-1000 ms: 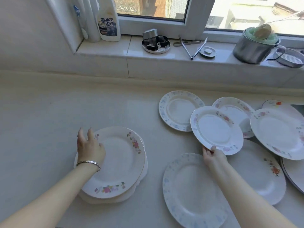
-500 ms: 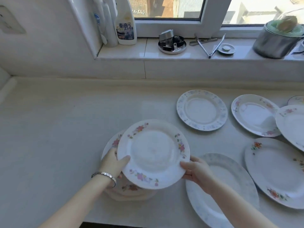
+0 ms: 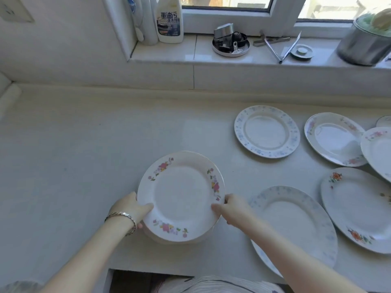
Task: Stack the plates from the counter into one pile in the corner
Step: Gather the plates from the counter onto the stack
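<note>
A white plate with pink flowers (image 3: 181, 195) tops a small pile of plates (image 3: 179, 240) near the counter's front edge. My left hand (image 3: 132, 207) grips its left rim, thumb on top. My right hand (image 3: 231, 208) holds the right rim. To the right lie loose plates: a blue-patterned plate (image 3: 267, 131) at the back, a large blue-rimmed plate (image 3: 296, 225) in front, a pink-flowered plate (image 3: 334, 138), and an orange-flowered plate (image 3: 359, 208). Whether the top plate rests fully on the pile I cannot tell.
The window sill holds a cleaner bottle (image 3: 170, 19), a round metal tin (image 3: 230, 44), tongs (image 3: 281, 46) and a steel pot (image 3: 365, 43). The counter (image 3: 74, 155) meets the wall corner at the far left. More plates are cut off at the right edge.
The pink-flowered plate, lifted by my right hand from the group on the right, has come leftward and down over the pile. Both hands now hold its rim.
</note>
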